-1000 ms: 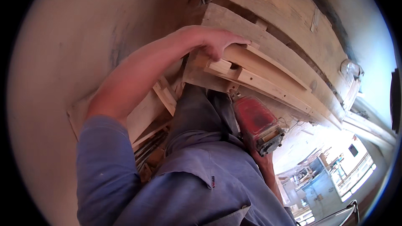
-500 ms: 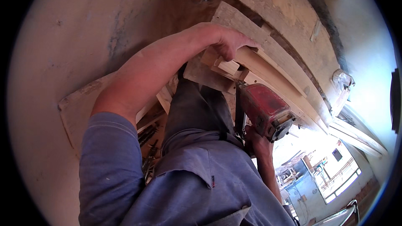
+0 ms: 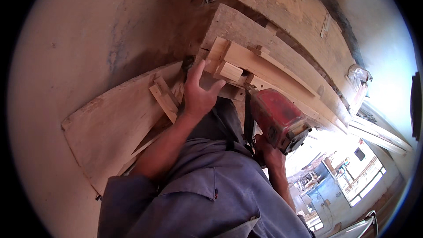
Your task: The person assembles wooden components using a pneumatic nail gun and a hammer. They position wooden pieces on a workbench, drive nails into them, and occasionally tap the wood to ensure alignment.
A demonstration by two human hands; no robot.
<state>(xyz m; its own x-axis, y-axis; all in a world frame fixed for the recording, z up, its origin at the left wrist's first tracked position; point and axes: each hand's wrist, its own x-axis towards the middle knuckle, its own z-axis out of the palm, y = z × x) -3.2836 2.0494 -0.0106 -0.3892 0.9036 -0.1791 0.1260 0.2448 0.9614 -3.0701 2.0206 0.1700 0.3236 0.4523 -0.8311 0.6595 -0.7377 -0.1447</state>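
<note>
My right hand (image 3: 269, 152) is wrapped round the handle of a worn red nail gun (image 3: 280, 109). The gun's nose meets the wooden pieces by a dark gap; whether it presses on them I cannot tell. A short pale wood block (image 3: 230, 71) lies by that gap, alongside a long wooden board (image 3: 269, 69) with a narrow strip along its far edge. Just left of the block, my left hand (image 3: 200, 93) is raised with thumb and fingers apart, holding nothing. Its fingertips are close to the board's left end; contact is unclear.
The wood rests on a rough workbench (image 3: 238, 25) along a stained wall. At the left a large panel (image 3: 110, 119) leans, with loose wood offcuts (image 3: 164, 101) beside it. Farther right are long pale boards (image 3: 379, 137) and a blue cabinet (image 3: 324, 196) near a bright opening.
My left hand has let go of the wood at the board's far side and drawn back toward me, now open. The nail gun stays in nearly the same place in my right hand.
</note>
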